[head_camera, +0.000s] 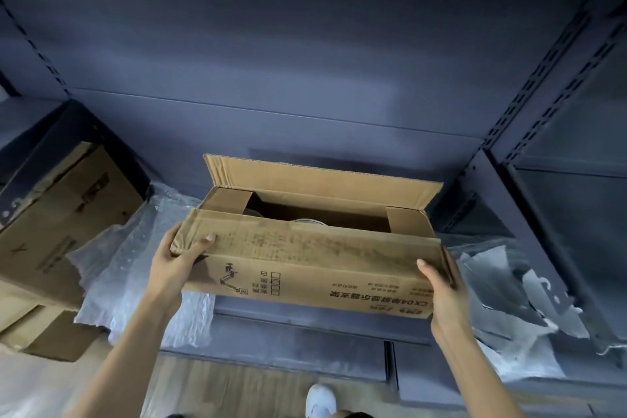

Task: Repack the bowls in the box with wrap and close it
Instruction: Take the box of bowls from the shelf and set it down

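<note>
A long brown cardboard box (305,282) stands on a dark shelf, printed text on its front. Its near long flap (305,244) is folded down over the opening, the far flap (322,176) stands up, and both short end flaps are folded in. Through the remaining gap a pale bowl rim (307,221) shows. My left hand (176,258) grips the near flap's left corner, thumb on top. My right hand (441,285) holds the flap's right end, thumb on the front face. Bubble wrap (135,268) lies to the left of the box.
Another brown carton (57,220) sits at the left on the bubble wrap, with flattened cardboard below it. Crumpled grey wrapping (509,295) lies to the right. Perforated shelf uprights (529,92) rise at the right. A white shoe (320,400) shows on the wooden floor.
</note>
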A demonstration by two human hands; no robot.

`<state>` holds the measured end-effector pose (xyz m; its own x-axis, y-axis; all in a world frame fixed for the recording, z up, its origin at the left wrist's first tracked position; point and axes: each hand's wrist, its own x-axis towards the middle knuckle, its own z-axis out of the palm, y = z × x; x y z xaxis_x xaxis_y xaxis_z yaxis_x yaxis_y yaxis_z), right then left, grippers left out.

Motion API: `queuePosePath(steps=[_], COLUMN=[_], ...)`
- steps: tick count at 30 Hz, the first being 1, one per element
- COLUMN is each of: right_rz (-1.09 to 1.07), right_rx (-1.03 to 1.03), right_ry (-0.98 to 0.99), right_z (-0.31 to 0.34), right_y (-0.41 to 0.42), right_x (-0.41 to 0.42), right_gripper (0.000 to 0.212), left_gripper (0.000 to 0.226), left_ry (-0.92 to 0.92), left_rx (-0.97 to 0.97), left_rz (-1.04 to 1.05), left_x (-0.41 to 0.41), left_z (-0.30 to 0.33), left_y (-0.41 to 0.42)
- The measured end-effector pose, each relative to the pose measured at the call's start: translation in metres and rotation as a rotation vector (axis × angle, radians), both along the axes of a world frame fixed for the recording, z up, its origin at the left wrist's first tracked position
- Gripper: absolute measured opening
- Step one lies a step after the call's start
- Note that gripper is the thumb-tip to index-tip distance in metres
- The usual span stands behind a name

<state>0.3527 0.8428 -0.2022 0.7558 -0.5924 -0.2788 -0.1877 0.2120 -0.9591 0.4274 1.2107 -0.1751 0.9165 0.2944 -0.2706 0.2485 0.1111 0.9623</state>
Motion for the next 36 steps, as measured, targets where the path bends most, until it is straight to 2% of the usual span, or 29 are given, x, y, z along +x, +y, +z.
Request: queuePosePath(steps=[3, 8, 14, 22, 25, 29, 36], right_rz=[0.023, 0.078, 0.132, 0.14, 0.088, 0.047, -0.022], right_rx=[-0.009, -0.012, -0.013, 0.008, 0.027, 0.006, -0.007], right_ry=[0.033, 0.082, 0.058, 0.028, 0.025, 0.016, -0.017], right_z=[-0.002, -0.002, -0.001, -0.005, -0.008, -0.014, -0.023], right_y=[-0.013, -0.027, -0.035, -0.033, -0.027, -0.013, 0.017], right_x=[0.007, 0.02, 0.035, 0.047, 0.049, 0.053, 0.052], right_gripper=[0.037, 0.061, 0.068, 0.066, 0.057, 0.046, 0.042], left_gripper=[0.034, 0.034, 0.032, 0.034, 0.038, 0.031, 0.034], left_ry=[0.008, -0.003, -0.004, -0.021, -0.003, -0.004, -0.003], left_rx=[0.002, 0.004, 0.024, 0.035, 0.029, 0.02, -0.002], left_rz=[0.012, 0.059, 0.081, 0.05, 0.032, 0.002, -0.078], left_x=[0.003, 0.006, 0.011, 0.022, 0.031, 0.046, 0.068], left_z=[-0.003, -0.003, 0.0, 0.002, -0.001, -0.007, -0.027], left_y=[-0.009, -0.022, -0.024, -0.02, -0.014, -0.004, 0.026])
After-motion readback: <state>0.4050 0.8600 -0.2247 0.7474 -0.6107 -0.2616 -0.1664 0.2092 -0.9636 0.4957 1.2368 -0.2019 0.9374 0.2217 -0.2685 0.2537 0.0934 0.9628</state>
